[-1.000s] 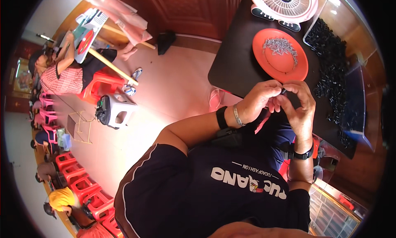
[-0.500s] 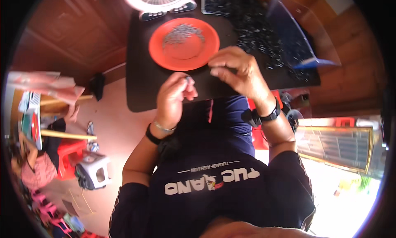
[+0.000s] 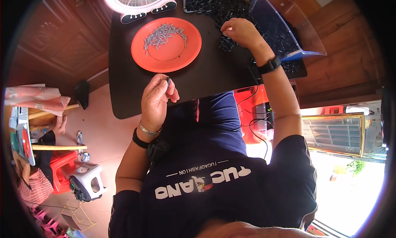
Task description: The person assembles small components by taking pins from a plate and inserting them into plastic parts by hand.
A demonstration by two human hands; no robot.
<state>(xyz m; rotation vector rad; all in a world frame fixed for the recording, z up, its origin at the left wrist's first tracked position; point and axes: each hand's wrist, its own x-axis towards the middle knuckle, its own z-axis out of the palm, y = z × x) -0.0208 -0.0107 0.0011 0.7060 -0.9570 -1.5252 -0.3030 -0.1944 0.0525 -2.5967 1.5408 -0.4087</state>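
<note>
My left hand (image 3: 156,99) is raised at the table's near edge, just below the red plate (image 3: 181,62). Its thumb and forefinger pinch a small black piece (image 3: 168,80). On the plate lie many small silvery metal pins (image 3: 159,35), gathered mostly toward its far side. To the right, my right hand (image 3: 244,33) reaches over the heap of small black pieces (image 3: 210,4). Its thumb and forefinger are drawn together at the heap's left edge; whatever is between them is too small to make out.
The dark table (image 3: 132,89) carries a pink fan (image 3: 140,0) behind the plate. A clear plastic bin (image 3: 284,25) lies on its side at the right, with black pieces in and around it. Further left, another person sits near a red stool (image 3: 62,172) and a white stool (image 3: 93,180).
My right hand has moved from beside the plate out to the right, onto the black pieces. My left hand still pinches its piece. The whole view has shifted slightly.
</note>
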